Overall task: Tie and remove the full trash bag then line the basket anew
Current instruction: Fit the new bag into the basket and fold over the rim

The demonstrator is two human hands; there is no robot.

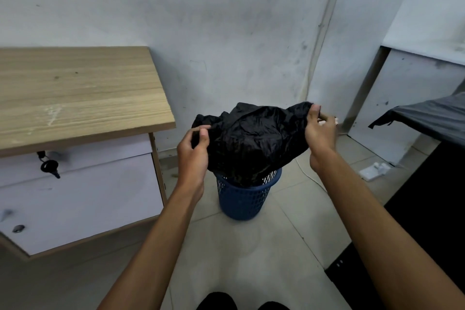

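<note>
Both my arms reach forward. My left hand [193,151] has its grip pinching one edge of the black trash bag [251,138], my right hand [320,131] pinching the other, above the blue mesh basket [247,199] on the tiled floor [276,246]. A wooden tabletop [75,93] stands left, against the wall [226,20].

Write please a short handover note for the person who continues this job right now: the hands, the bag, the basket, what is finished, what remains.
Left hand: grips the bag's left edge.
Right hand: pinches the bag's right edge, raised higher.
Black trash bag: lifted and spread between both hands, its bottom in the blue mesh basket on the floor.
Done: bag edges freed from the rim.
Left: tie the bag, take it out, put a new liner in. No knot visible yet. A dark sheet, maybe a bag, lies on the surface at right.
</note>
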